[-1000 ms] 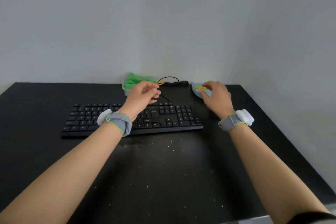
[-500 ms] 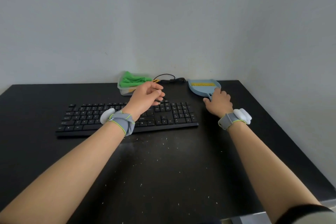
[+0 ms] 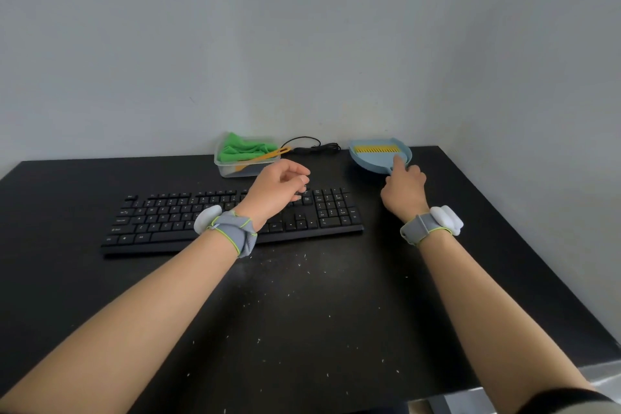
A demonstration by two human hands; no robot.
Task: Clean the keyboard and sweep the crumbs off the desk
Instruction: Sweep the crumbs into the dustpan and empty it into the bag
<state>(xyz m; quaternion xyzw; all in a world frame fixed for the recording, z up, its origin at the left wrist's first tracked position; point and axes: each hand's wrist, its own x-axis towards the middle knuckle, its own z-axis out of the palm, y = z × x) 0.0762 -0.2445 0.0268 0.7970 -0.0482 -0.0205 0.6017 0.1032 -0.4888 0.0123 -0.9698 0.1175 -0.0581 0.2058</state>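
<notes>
A black keyboard (image 3: 188,215) lies across the black desk (image 3: 67,279), and pale crumbs (image 3: 302,262) are scattered in front of it. My left hand (image 3: 275,188) hovers over the keyboard's right half with loosely curled fingers and holds nothing. At the back right sits a light blue dustpan (image 3: 369,161) with a yellow comb edge. My right hand (image 3: 405,185) grips the dustpan's handle, its index finger lying along the pan. The handle itself is hidden under that hand.
A clear plastic box (image 3: 235,170) at the back holds a green cloth (image 3: 242,146) and an orange-handled brush (image 3: 268,155). The keyboard's black cable (image 3: 312,144) coils against the wall. The desk's right edge and front right corner are close.
My right hand slid back off the top of the dustpan to its handle. My left hand drew back from the plastic box to above the keyboard.
</notes>
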